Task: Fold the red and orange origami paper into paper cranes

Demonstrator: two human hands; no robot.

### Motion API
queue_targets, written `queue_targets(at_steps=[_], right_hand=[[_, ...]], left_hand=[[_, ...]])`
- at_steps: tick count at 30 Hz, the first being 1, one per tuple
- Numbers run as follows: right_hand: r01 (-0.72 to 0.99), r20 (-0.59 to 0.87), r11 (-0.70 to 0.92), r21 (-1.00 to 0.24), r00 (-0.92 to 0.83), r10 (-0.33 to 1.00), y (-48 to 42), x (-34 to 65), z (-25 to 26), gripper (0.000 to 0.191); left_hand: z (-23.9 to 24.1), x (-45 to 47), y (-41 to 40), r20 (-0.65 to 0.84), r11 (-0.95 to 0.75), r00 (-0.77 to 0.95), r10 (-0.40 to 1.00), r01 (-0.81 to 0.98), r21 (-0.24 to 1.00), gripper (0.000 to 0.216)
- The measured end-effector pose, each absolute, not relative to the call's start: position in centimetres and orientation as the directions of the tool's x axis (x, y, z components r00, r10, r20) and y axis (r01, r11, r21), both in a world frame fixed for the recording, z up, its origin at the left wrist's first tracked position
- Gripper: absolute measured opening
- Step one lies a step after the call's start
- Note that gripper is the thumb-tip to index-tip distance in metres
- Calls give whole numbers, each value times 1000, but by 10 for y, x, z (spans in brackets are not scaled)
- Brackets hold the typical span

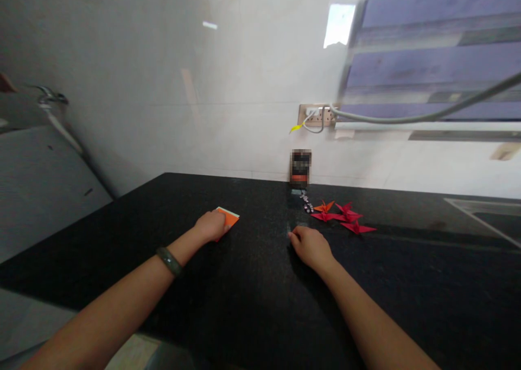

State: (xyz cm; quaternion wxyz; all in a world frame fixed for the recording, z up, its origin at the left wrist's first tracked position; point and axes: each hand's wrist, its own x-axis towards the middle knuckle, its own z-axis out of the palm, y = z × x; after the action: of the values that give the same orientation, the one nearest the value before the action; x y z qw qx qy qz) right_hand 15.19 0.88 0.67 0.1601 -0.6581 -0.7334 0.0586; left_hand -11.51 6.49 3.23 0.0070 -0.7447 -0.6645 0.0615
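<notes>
My left hand (211, 226), with a dark green bangle on its wrist, is closed on a small stack of square paper (231, 218) at the left of the black counter. The top sheet is orange, and a pale edge shows behind it. My right hand (311, 247) rests curled on the counter right of the middle, with nothing visible in its fingers. Just beyond it lie several folded paper cranes, red ones (357, 228) and an orange one (324, 207). A beaded strap (307, 204) lies beside them.
A phone-like dark object (300, 168) leans against the white wall at the counter's back edge. Above it, a power strip (317, 115) has a grey cable running right. A sink edge (480, 218) is at the far right, a tap (51, 94) at the far left.
</notes>
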Motion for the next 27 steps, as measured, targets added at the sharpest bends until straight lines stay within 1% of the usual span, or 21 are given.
queue_targets(at_steps=[4,9,16,27], right_hand=[[945,155,125,-303,-81,985,10,152,6,29],[946,156,124,-301,-79,985,9,152,7,29],[946,140,119,-300,-80,987,8,151,9,29],[946,120,120,-300,-88,989,9,150,8,30]], left_hand=[[35,-112,66,-110,-170,159,981,980,-106,30],[39,-116,69,-119,-196,186,975,978,-78,24],[37,-123,73,-85,-170,166,982,984,-46,31],[31,-129,72,-48,-182,180,983,981,-59,31]])
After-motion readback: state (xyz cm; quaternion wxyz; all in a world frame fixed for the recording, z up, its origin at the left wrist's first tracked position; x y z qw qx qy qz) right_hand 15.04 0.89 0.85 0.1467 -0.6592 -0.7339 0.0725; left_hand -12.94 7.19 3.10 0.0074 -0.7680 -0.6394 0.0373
